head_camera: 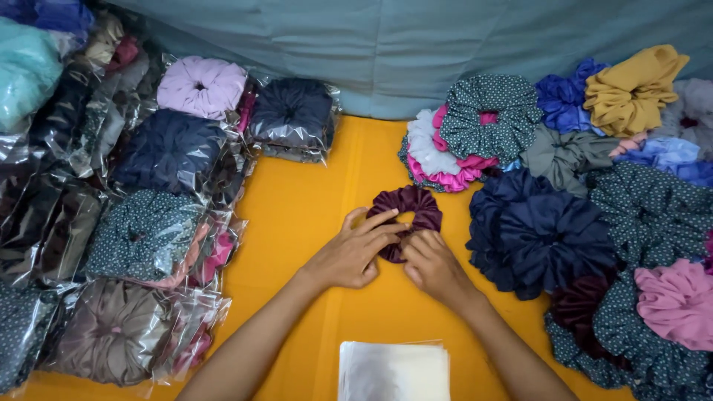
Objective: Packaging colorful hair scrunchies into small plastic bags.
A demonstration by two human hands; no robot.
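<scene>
A: Largest first. Yellow surface (312, 223), grey cloth (416, 44) along its far edge. Left edge: bagged scrunchies (148, 223) in clear sleeves, overlapping, dark blue, dotted, lilac, brown. Right edge: loose pile (587, 215), unbagged, navy, dotted green, mustard, pink, heaped and touching.

B: Near edge?

A: Stack of clear bags (394, 370), flat, between the two forearms.

B: And the hands?

A: Mid-surface, slightly right of centre. Maroon scrunchie (408, 209) lies flat there, just beside the loose pile, not touching the bagged ones. Left hand (349, 256) has its fingers stretched forward and close together, tips resting on the scrunchie's near rim. Right hand (431, 263) has fingers curled, pinching the same rim against the left fingertips.

B: Risks, as you judge them?

A: Only the rim is held; the slippery fabric could slide free and spring out of shape. The navy one in the loose pile sits near enough that a wide sweep of the right hand might drag it along. The bag stack looks light; a forearm brushing it could scatter the sheets.
</scene>
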